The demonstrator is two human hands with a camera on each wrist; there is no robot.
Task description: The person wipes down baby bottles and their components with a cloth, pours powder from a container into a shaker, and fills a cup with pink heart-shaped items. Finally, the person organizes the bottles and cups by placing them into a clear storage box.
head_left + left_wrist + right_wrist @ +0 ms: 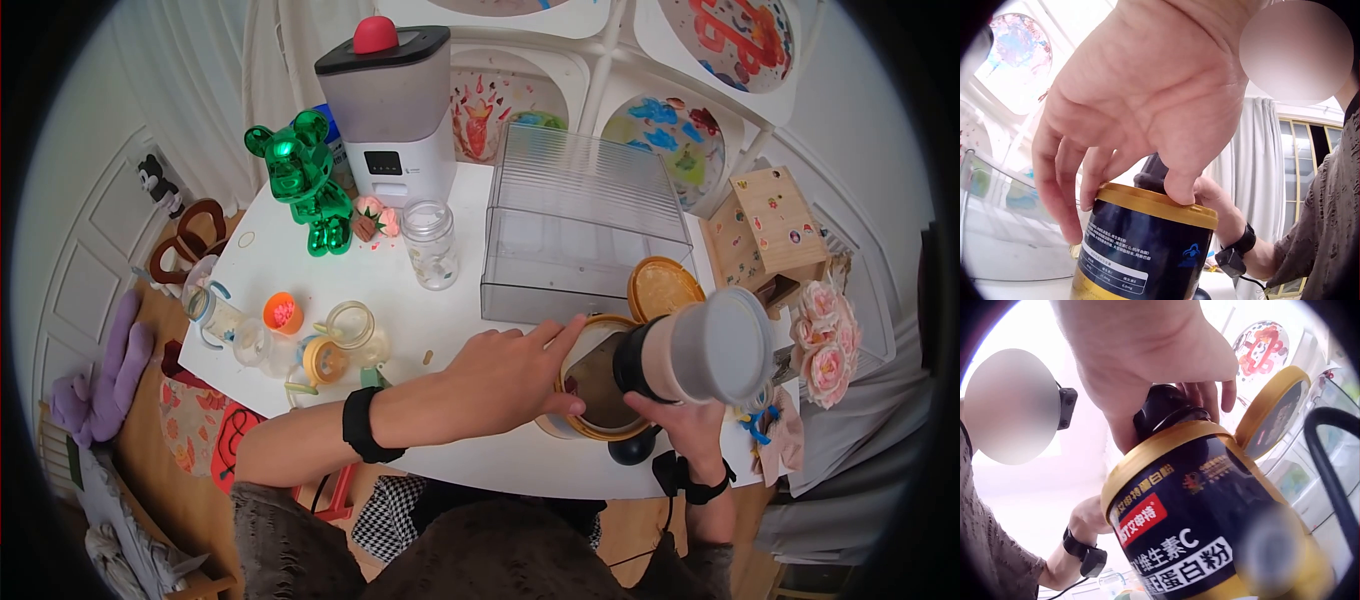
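A dark can of protein powder (1147, 244) with a yellow rim stands at the table's front right. Its hinged yellow lid (665, 286) is flipped back. My left hand (505, 372) grips the can at the rim, thumb near and fingers on the far side. My right hand (692, 432) holds a pinkish cup-like container (678, 360) tilted over the can's mouth. That container has a grey cap (738, 345) at one end and a black end (1169, 411) at the opening. Most right fingers are hidden behind it in the head view.
A clear ribbed box (585, 235) stands behind the can. On the left are a glass jar (430, 245), baby bottles (325, 360), an orange cup (283, 314), a green bear figure (305, 180) and a feeder (395, 120). Pink flowers (828, 340) are at right.
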